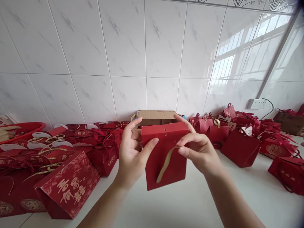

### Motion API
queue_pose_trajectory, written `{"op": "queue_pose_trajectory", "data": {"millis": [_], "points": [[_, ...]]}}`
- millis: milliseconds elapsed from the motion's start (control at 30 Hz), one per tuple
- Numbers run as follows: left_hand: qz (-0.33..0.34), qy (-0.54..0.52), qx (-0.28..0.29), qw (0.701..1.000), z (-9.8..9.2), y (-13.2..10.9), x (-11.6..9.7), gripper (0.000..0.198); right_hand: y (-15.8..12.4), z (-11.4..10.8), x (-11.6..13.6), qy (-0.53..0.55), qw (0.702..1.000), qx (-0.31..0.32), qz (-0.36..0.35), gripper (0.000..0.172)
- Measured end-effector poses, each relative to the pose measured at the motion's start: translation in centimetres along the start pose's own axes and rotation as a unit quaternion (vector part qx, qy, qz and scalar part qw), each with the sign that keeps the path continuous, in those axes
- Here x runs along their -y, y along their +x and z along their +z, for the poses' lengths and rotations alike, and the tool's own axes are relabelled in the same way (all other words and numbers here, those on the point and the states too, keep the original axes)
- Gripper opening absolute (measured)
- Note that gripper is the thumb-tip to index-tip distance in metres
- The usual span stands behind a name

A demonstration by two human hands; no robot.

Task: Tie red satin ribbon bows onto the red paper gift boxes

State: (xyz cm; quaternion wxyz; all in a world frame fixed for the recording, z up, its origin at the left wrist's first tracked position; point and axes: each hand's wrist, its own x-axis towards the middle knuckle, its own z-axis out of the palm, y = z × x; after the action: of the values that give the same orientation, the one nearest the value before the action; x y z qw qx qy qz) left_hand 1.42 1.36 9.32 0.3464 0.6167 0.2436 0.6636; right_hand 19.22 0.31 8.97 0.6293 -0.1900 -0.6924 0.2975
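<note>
Held up above the white table is a red gift box (pixel 154 158), its plain side towards me and a small hole near its top fold. My left hand (pixel 134 150) grips the left edge, thumb across the front and fingers behind. A gold ribbon (pixel 164 167) hangs down in front of the box. Between thumb and forefinger, my right hand (pixel 198 150) pinches the ribbon's upper end, close to the box's right side. Whether the ribbon passes through any hole, I cannot make out.
Many red gift boxes (pixel 78 142) with cords crowd the left. More red boxes (pixel 242 147) with ribbons stand at the right. An open cardboard carton (pixel 155 114) is behind my hands, against the tiled wall (pixel 128 57). A red basin (pixel 30 127) sits far left.
</note>
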Motion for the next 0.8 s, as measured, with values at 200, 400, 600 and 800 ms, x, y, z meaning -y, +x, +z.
{"op": "queue_pose_trajectory", "data": {"millis": [200, 400, 600, 800], "points": [[0.036, 0.003, -0.013, 0.999, 0.2, -0.8, -0.8, 0.065, -0.6, 2.1, -0.2, -0.072, 0.991, -0.054, -0.098, 0.012], [0.037, 0.093, 0.041, 0.994, -0.6, -0.6, -0.9, 0.009, -0.6, 1.9, 0.0, -0.118, 0.985, -0.064, -0.105, 0.008], [0.049, 0.096, 0.054, 0.993, 0.0, -1.0, -1.2, 0.008, -0.7, 2.4, -0.1, -0.126, 0.986, -0.067, -0.091, 0.009], [0.077, 0.142, 0.039, 0.986, 0.0, -1.4, -1.1, 0.007, -0.6, 3.0, -0.3, -0.158, 0.976, -0.096, -0.115, 0.012]]}}
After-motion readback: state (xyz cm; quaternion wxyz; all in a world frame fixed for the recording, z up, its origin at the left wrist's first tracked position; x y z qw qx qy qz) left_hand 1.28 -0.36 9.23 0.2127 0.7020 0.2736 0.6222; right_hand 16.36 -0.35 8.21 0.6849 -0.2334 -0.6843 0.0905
